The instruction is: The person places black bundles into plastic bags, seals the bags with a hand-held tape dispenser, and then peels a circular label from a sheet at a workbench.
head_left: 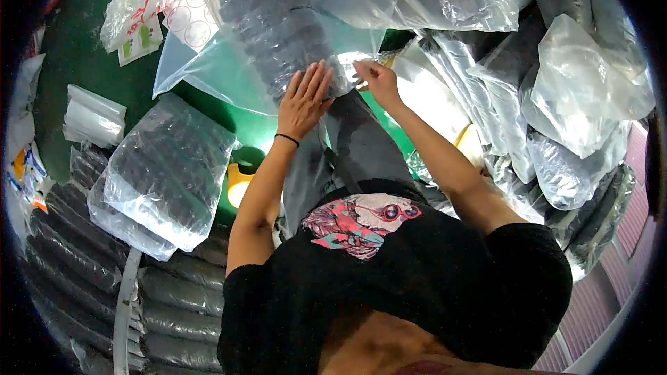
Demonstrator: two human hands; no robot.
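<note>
A long clear plastic bag [274, 24] packed with dark, folded-looking items lies in front of me, its near end over my knees. My left hand [304, 101] rests flat on that near end, fingers stretched out, a black band round the wrist. To its right, my right hand [379, 85] has its fingers bent in a pinch at the bag's near right corner. Glare on the plastic there partly hides the fingertips. Under the packed bag spreads a looser translucent sheet or bag [201, 73].
More dark goods in clear plastic [167, 167] lie at my left, beside a small clear packet [95, 116]. Rows of dark wrapped bundles [184, 309] fill the lower left. Filled clear bags [583, 90] pile up at right. A yellow object [240, 184] stands near my left leg.
</note>
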